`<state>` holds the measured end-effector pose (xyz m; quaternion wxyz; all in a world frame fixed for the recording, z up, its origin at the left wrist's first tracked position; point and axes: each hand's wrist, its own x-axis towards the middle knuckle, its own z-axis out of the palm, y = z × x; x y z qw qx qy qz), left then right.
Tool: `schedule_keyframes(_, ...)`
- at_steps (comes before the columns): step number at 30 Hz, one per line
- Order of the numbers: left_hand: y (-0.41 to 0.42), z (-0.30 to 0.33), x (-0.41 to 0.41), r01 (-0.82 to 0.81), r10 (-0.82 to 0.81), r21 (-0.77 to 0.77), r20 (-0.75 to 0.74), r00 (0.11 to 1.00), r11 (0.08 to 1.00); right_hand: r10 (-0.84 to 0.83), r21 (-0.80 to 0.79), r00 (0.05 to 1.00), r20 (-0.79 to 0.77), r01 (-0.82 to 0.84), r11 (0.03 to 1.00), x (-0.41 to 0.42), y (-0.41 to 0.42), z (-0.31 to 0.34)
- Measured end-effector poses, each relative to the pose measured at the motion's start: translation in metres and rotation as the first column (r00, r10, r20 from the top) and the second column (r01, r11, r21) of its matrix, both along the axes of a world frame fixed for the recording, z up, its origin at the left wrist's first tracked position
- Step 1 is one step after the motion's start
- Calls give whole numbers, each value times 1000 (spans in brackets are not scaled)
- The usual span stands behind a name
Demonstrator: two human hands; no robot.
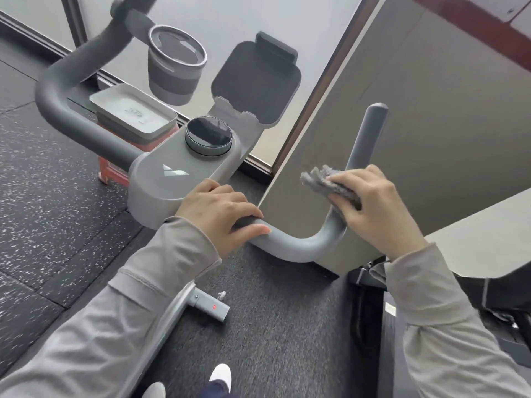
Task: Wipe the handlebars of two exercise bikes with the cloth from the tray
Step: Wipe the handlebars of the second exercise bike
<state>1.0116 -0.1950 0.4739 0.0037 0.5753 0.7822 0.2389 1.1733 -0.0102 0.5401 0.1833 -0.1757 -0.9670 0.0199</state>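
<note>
A grey exercise bike fills the view, with a round dial [208, 135] on its console. Its right handlebar [298, 245] curves out and rises to an upright end. My left hand [222, 209] grips this bar close to the console. Further along, my right hand [373, 208] holds a folded grey cloth [324, 183] wrapped against the rising part of the bar. The left handlebar [57, 90] bends away at the upper left, untouched. A shallow grey tray [133, 114] sits on a red stand behind the console.
A grey cup holder [175, 73] and a dark tablet holder [255, 81] stand behind the console. A grey partition wall [416, 139] rises close on the right. Speckled black rubber floor lies below, and part of a second machine [488, 297] shows at the right edge.
</note>
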Motion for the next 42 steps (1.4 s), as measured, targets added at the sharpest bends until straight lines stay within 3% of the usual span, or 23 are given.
schedule_keyframes(11,-1,-2,-1,13,-13,31,-4,1000,999,45,-101,968,248,-20,995,0,-46,-14)
schedule_keyframes(15,-2,-3,-1,14,-13,35,-13,1000,999,50,-271,981,185,2,962,-2,-49,1)
schedule_keyframes(18,-2,-4,-1,11,-11,34,-13,1000,999,-10,-201,988,152,41,979,-4,-36,14)
schedule_keyframes(24,-1,-3,0,8,-8,33,-19,1000,999,20,-115,929,371,25,993,-6,-45,1)
schedule_keyframes(26,-1,-3,0,8,-7,35,-25,1000,999,-2,-107,930,367,45,993,-6,-54,-6)
schedule_keyframes(31,-2,-1,2,23,-21,49,-41,999,999,-79,-322,981,177,134,937,-9,-71,-13)
schedule_keyframes(35,-3,0,3,17,-15,45,-40,999,999,-185,-599,964,-192,34,800,6,-73,-23)
schedule_keyframes(37,-2,0,3,11,-10,36,-34,999,999,-322,-599,853,-411,13,801,22,-70,-36)
schedule_keyframes(39,-2,1,3,7,-6,37,-36,999,999,-464,-544,667,-583,104,833,34,-65,-54)
schedule_keyframes(41,-2,2,4,6,-5,40,-42,999,999,-540,-544,528,-655,167,823,35,-63,-73)
schedule_keyframes(42,-1,3,4,8,-6,39,-43,999,999,-554,-550,508,-660,174,816,33,-64,-83)
